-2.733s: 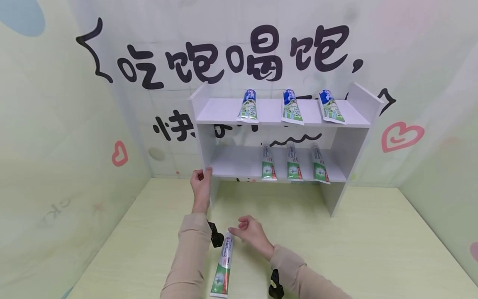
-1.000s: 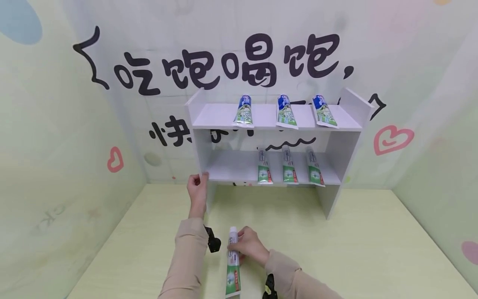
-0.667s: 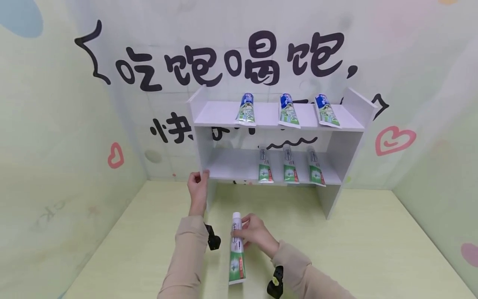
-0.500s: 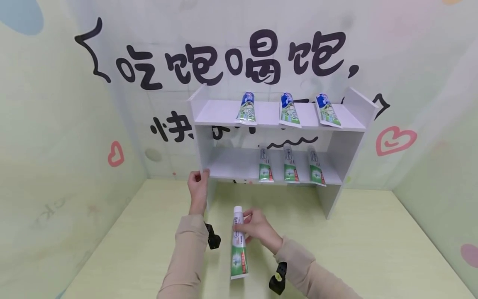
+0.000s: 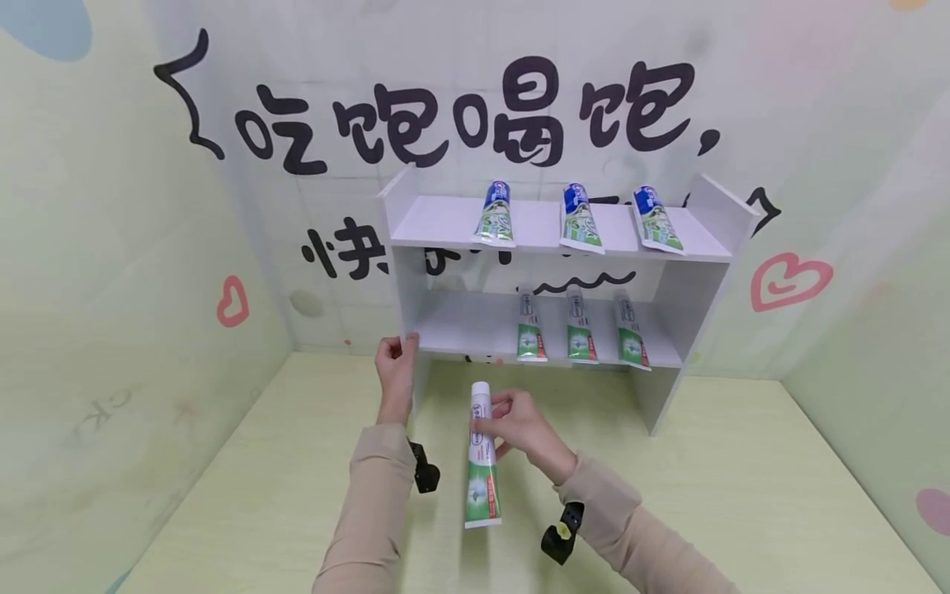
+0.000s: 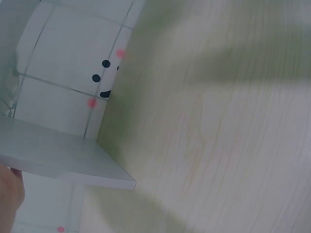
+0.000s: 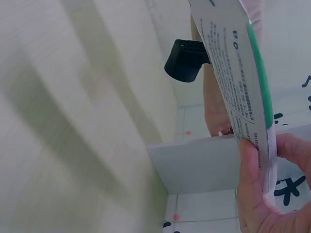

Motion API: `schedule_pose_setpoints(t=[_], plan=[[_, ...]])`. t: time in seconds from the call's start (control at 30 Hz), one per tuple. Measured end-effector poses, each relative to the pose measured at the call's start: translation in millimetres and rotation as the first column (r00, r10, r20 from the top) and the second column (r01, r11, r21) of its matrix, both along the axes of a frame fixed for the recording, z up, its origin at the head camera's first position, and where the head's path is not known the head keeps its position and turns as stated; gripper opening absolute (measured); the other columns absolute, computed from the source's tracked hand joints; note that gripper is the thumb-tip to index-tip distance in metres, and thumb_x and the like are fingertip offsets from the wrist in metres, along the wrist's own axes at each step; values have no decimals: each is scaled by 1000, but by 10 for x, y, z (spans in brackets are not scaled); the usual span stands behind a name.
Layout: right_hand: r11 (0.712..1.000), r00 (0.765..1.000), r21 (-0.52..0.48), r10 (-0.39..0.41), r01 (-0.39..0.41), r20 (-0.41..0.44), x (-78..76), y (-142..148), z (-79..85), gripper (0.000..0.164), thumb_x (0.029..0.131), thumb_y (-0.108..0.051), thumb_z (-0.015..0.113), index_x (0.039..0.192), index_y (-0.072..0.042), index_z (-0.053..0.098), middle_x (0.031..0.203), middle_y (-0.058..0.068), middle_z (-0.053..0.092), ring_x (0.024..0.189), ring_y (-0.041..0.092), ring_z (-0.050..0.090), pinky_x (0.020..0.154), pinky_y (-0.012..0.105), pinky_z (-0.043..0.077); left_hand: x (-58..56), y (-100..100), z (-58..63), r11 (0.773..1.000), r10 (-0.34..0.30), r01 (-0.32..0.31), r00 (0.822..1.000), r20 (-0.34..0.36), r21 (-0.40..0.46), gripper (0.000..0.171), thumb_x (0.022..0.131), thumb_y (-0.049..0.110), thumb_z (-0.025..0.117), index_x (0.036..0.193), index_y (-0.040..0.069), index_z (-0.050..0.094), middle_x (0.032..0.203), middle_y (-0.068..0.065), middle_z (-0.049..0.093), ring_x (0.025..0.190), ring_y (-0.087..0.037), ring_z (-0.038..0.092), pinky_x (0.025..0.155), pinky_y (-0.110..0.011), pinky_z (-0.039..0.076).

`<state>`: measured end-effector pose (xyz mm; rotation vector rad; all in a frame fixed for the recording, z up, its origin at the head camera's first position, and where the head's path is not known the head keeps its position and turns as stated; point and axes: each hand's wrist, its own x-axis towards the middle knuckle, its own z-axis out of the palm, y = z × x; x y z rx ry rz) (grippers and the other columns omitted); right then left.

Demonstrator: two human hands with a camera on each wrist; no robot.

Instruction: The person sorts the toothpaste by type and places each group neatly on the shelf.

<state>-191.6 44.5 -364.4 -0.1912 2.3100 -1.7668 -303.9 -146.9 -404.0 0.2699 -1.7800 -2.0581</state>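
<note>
My right hand point(image 5: 530, 433) pinches a white and green toothpaste tube point(image 5: 482, 487) near its capped end, thumb on the front. The tube is held above the table, cap toward the shelf. In the right wrist view, printed text shows on the tube's back point(image 7: 235, 73), between thumb and fingers point(image 7: 250, 165). With curled fingers my left hand point(image 5: 397, 371) grips the front edge of the white shelf's left side panel point(image 5: 410, 285); only a sliver of that hand point(image 6: 9, 194) shows in the left wrist view. Three similar tubes point(image 5: 581, 334) lie on the middle board's right part.
Three blue and green toothpaste tubes point(image 5: 580, 219) lie spaced along the top board point(image 5: 534, 216). The shelf stands on a pale wooden table point(image 5: 742, 495) against a patterned wall point(image 5: 445, 49). A black strap device point(image 5: 562, 532) sits on each wrist.
The tube lay on the table with my right hand at its cap. Now that hand has gripped it, lifted it and carried it forward toward the shelf. My left hand stays at the side panel.
</note>
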Motion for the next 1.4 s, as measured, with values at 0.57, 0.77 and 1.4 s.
schedule_pose_setpoints(t=[0.57,0.77,1.4], plan=[[998,999,-51,-44,42,-22,-232,-56,425,43,74,-4,69,111,6,50,83,10,56,64,15,58,50,33,52,-27,-12,4,1000,10,-10,1000,6,2,18,86,24,59,84,11,47,82,2,45,79,-12,42,69,-24,36],[996,997,-45,-74,75,7,-374,-57,532,47,76,-6,70,115,5,47,92,15,57,71,18,59,56,34,54,-24,-16,10,1000,5,-5,1000,11,2,18,87,24,58,84,12,45,83,2,43,79,-12,41,69,-24,35],[992,993,-56,-113,114,24,-844,-77,739,57,79,-11,67,126,8,42,107,23,59,67,14,60,60,26,53,1,9,16,1000,8,-8,1000,13,-21,19,88,23,58,83,11,45,81,2,43,77,-13,41,68,-25,35]])
